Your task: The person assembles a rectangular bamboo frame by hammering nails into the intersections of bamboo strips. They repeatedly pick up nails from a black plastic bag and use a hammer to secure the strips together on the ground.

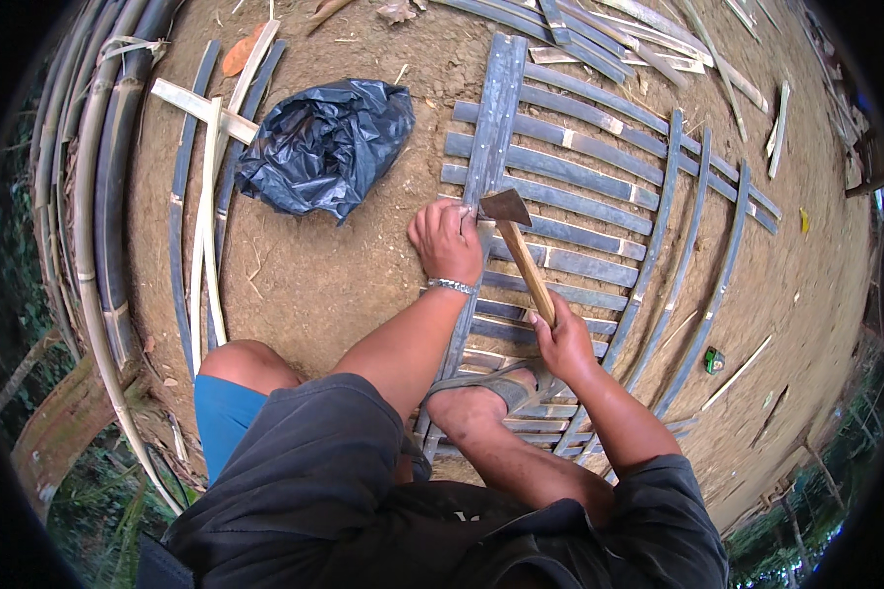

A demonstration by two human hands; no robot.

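Observation:
My right hand (565,339) is wrapped round the wooden handle of a small hatchet (527,265). The hatchet's dark metal head (506,206) is over the lattice, close to the fingers of my left hand. My left hand (449,240) is closed at the edge of the long upright strip (496,108); what its fingers pinch is hidden or too small to name. Beneath both hands lies a lattice of dark split-bamboo slats (580,172), spaced side by side and crossed by long strips. My sandalled foot (471,404) rests on its lower part.
A crumpled black plastic bag (329,147) lies left of the lattice. Loose bamboo strips (206,216) and thick bamboo poles (118,196) lie further left. More split pieces (648,49) are scattered at the far right. A small green and black object (714,360) sits on the dirt at right.

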